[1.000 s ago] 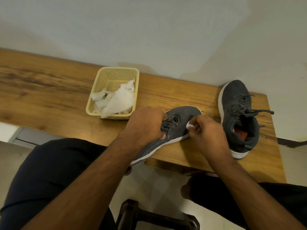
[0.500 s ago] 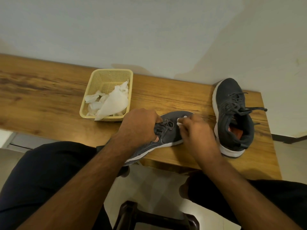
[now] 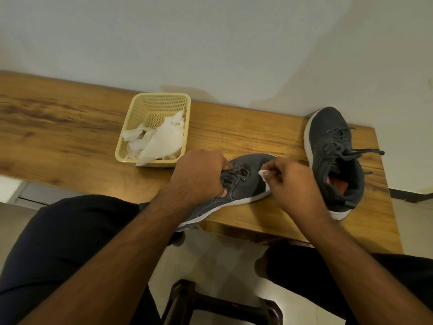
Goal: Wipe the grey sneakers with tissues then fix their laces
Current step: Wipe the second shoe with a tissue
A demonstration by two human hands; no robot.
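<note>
Grey lace-up sneaker (image 3: 248,184) lies on the wooden table (image 3: 70,141), gripped at its laces by the left hand (image 3: 199,174). Right hand (image 3: 293,184) pinches a small white tissue (image 3: 263,173) against its toe

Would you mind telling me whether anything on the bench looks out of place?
One tissue droops over the front rim of the yellow basket. The sneaker being wiped overhangs the bench edge, steadied by the left hand.

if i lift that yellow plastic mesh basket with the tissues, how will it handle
The yellow plastic mesh basket likely lifts easily: thin perforated walls and only crumpled white tissues inside. Its walls may flex if squeezed. Pushed, it would probably slide on the smooth wooden table.
</note>
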